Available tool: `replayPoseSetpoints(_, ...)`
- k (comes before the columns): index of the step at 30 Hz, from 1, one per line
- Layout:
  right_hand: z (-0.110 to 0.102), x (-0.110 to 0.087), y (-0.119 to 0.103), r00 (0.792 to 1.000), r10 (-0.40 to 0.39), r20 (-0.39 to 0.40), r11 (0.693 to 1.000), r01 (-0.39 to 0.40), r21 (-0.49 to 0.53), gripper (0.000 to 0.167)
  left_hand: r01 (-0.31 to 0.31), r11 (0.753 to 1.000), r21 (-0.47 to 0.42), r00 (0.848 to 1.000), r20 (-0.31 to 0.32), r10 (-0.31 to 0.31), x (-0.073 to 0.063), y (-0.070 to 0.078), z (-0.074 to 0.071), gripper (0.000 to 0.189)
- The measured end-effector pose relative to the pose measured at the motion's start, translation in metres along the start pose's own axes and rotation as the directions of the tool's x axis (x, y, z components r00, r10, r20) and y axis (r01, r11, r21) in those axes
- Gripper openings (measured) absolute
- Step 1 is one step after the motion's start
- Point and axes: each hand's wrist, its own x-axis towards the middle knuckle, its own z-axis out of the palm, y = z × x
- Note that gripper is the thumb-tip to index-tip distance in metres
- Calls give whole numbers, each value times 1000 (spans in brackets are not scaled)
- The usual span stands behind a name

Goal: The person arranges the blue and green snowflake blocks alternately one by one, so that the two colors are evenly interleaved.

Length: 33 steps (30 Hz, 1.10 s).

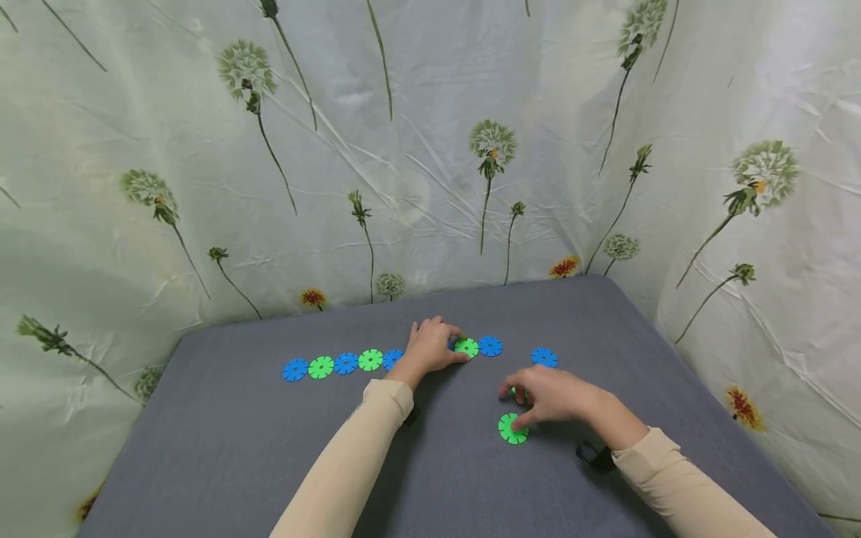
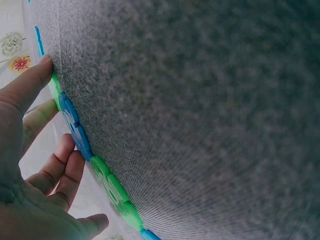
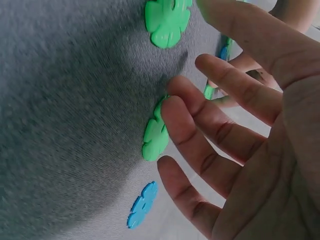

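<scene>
Flower-shaped notched plastic discs lie flat on a grey cloth-covered table. My left hand pinches a green disc by its edges, thumb on the near side and a finger on the far side. It sits in a row of alternating blue and green discs, just left of a blue disc. Part of the row is hidden under that hand. My right hand hovers with loosely bent fingers and holds nothing. Its thumb is over a near green disc; a second green disc lies beneath its fingers, partly covered in the head view.
The row continues left to a blue end disc. A separate blue disc lies beyond my right hand. Behind the grey table hangs a pale curtain printed with dandelions, which also runs along the right side.
</scene>
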Motion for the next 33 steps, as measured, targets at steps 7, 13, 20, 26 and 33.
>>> replayPoseSetpoints(7,6,-8,-3,999,-38,-14,999,38,0,46,5,1000,5,1000,5,-5,0,-1,1,48)
replayPoseSetpoints(13,15,-11,-3,1000,-11,-20,1000,11,4,46,7,1000,12,1000,4,-7,-1,1,1,48)
replayPoseSetpoints(20,22,-13,0,998,-38,-55,999,37,-20,38,11,1000,9,1000,-3,-11,-3,3,0,47)
replayPoseSetpoints(26,22,-13,1,996,-61,-62,998,60,-10,37,17,1000,-3,1000,-5,-17,-2,3,1,47)
replayPoseSetpoints(33,24,-12,2,994,-103,-45,992,106,66,44,0,1000,-11,1000,-15,0,-4,2,0,46)
